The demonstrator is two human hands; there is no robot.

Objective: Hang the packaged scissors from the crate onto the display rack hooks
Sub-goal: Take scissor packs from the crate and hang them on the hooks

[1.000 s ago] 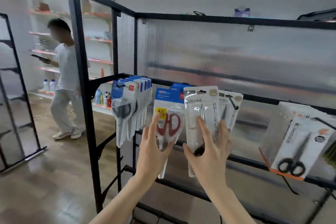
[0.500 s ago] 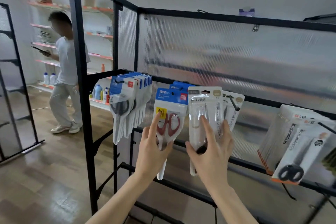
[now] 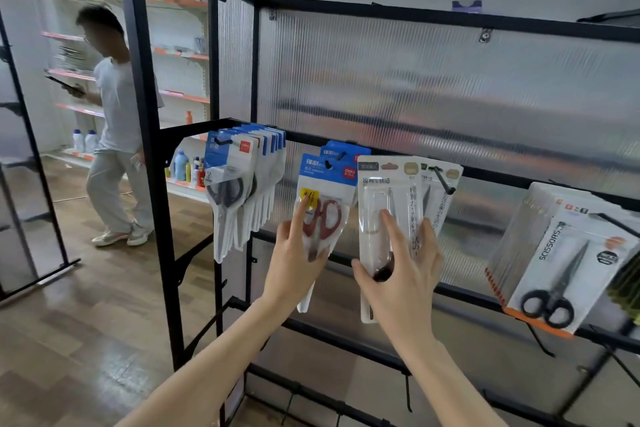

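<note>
Right pack [image 3: 568, 270] reads "SCISSORS"; red-handled pack [image 3: 323, 204] blue header.

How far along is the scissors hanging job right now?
Done: blue-carded packs and black-handled scissors packs hang on hooks. In hand: the left hand steadies the red-handled scissors pack; the right hand holds the clear blister pack. The crate is out of view, so what remains is unknown.
</note>
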